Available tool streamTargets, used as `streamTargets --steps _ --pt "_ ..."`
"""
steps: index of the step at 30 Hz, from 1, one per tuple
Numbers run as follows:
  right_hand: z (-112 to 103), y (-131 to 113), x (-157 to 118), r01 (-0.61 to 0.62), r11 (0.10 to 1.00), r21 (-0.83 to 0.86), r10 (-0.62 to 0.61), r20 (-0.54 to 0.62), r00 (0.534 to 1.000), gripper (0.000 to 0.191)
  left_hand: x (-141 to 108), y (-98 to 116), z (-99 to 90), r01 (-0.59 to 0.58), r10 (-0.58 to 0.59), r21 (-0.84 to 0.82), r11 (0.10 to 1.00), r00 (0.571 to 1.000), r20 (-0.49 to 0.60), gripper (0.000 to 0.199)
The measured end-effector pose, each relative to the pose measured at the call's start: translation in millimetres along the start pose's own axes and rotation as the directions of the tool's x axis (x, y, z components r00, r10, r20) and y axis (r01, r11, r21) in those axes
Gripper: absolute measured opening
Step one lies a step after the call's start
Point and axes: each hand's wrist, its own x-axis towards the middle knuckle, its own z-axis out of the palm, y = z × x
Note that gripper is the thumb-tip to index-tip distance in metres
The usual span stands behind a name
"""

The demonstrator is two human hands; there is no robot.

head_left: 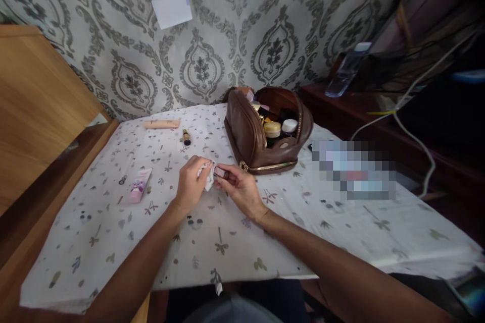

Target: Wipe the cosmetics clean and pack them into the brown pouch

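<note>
Over the middle of the table, my left hand [190,183] is closed on a crumpled white tissue [207,179]. My right hand [242,189] pinches a small pinkish bottle [221,172], whose left end touches the tissue. Just behind my right hand stands an open brown cosmetic bag [248,128] holding jars and other small items. A small dark bottle with a gold part [186,137] lies beyond my left hand. Farther left are a beige tube [161,124] and a pink and white tube [140,186].
A white patterned cloth [212,257] covers the table. Small dark rings [123,179] lie at the left. A blurred-out flat object [354,170] is at the right. Beyond it, a clear bottle [346,73] stands on a dark surface near a white cable [415,144]. A wooden panel [45,106] borders the left.
</note>
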Motion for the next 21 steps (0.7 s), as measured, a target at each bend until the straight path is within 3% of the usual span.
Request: streamTargets --steps 6,9,16,21 --pt "-2.5 -1.7 2.5 0.012 0.996 -0.092 -0.016 -0.036 0.999 0.029 -8.4 11.9 6.7 -0.204 0.205 -0.041 0.978 0.979 0.014 0.014" --pt "-2.4 -6.0 2.0 -0.019 0.996 -0.091 0.014 -0.056 0.998 0.026 -10.5 15.6 7.0 -0.253 0.253 -0.013 0.967 0.966 0.047 0.016" --pt "-0.9 -21.5 3.1 -0.181 0.959 0.220 0.190 -0.020 0.982 0.032 -3.5 6.0 -1.6 -0.158 0.162 0.140 0.977 0.987 -0.018 0.016" --pt "-1.9 -30.7 4.2 -0.293 0.875 0.385 0.305 0.030 0.952 0.037 1.1 1.2 -4.1 -0.077 0.087 0.101 0.992 0.992 -0.095 0.013"
